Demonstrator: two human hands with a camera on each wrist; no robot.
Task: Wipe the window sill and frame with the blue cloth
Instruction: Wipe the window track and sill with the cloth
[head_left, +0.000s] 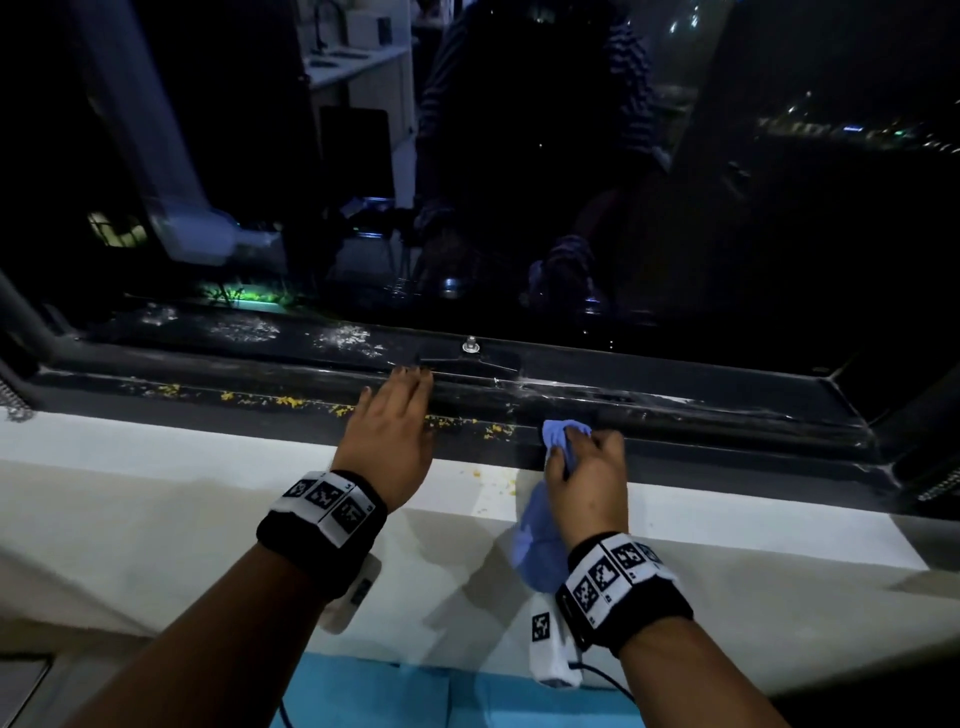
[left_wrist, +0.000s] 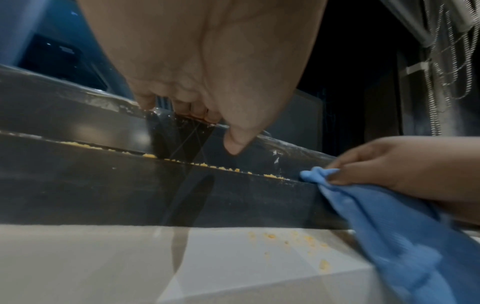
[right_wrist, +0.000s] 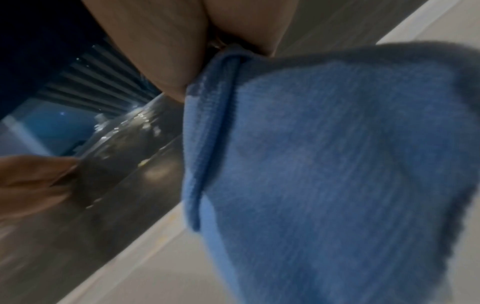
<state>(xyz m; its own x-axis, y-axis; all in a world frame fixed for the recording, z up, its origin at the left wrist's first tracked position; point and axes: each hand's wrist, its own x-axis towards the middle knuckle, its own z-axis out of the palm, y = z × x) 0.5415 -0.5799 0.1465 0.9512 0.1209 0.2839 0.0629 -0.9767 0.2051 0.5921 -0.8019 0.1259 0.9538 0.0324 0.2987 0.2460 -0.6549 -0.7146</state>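
The dark window frame runs across the head view above the white sill. My right hand pinches the blue cloth and presses its bunched tip against the frame's lower rail; the rest of the cloth hangs down over the sill. The left hand lies flat with straight fingers on the frame's ridge, left of the cloth. Yellow crumbs line the frame's groove between the two hands.
More yellow crumbs are scattered on the white sill by the cloth. White smears mark the upper rail, near a metal stud. The dark glass reflects the room. A coiled spring sits at the frame's left end.
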